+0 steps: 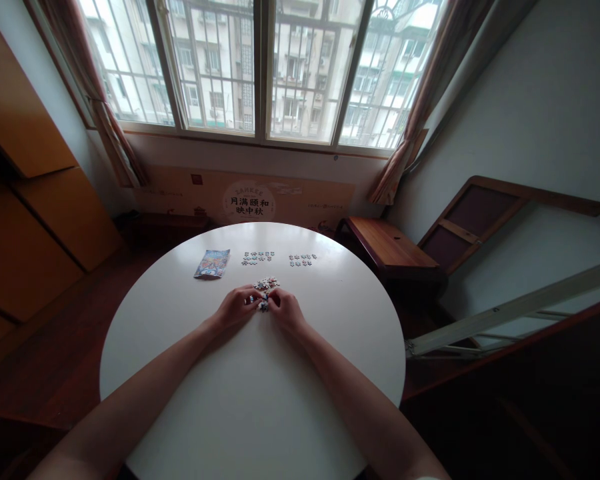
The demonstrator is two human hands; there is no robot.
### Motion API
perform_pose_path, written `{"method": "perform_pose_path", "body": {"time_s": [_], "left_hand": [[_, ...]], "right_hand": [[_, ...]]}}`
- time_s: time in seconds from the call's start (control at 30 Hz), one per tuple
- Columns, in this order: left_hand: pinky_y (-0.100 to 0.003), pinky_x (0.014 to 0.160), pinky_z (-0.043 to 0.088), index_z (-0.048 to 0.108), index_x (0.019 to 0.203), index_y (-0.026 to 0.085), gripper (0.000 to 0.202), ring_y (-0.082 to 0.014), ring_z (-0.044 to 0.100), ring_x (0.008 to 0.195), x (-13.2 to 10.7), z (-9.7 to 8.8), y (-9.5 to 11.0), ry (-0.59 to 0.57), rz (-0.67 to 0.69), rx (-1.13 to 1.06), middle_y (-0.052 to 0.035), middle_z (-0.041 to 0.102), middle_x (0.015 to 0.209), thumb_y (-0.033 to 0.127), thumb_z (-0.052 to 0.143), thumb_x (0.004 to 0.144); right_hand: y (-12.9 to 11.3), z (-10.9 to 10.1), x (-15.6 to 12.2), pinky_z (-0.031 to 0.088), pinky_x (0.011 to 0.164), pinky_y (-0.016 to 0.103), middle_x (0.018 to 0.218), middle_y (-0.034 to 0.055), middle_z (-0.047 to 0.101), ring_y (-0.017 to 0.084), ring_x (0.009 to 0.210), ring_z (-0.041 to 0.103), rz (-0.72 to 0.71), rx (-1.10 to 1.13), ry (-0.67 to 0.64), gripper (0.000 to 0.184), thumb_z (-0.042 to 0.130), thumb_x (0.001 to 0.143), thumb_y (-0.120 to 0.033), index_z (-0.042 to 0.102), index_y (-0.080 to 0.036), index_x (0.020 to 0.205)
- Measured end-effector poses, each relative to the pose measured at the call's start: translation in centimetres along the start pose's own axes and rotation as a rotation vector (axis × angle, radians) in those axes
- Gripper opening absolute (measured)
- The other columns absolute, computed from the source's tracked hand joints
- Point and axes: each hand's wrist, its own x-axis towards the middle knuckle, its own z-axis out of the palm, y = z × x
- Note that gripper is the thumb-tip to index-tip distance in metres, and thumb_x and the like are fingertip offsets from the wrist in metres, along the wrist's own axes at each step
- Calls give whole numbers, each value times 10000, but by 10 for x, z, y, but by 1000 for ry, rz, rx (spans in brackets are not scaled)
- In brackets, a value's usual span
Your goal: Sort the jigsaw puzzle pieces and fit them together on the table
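Note:
Both my hands rest on a round white table (180, 347), fingertips meeting over small jigsaw pieces (263, 303). My left hand (237, 305) is curled, pinching pieces at its fingertips. My right hand (286, 310) is curled too, its fingers closed on the same little cluster. A small heap of loose pieces (267, 284) lies just beyond my fingers. Farther back lie two neat groups of pieces, one group (258, 258) at the centre and another group (303, 260) to its right. A colourful picture card (213, 263) lies at the back left.
A wooden bench (387, 243) stands behind the table on the right. A cardboard box with printed characters (250, 199) leans under the window. Orange cabinets (35, 220) fill the left side. A leaning board and metal rail (505, 310) occupy the right.

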Motion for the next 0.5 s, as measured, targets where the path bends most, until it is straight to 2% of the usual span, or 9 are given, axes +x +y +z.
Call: {"method": "perform_pose_path", "body": {"time_s": [0.5], "left_hand": [[-212,631,444,705,856,183,145,-104,555,639,-1,0,2,-6,-26,-14,-20,630,777,241,586,798]], "right_hand": [[-2,-1,0,394,639,212,703,5,625,127,646,536,6,6,-3,119,511,773,-203,628,-182,785]]}}
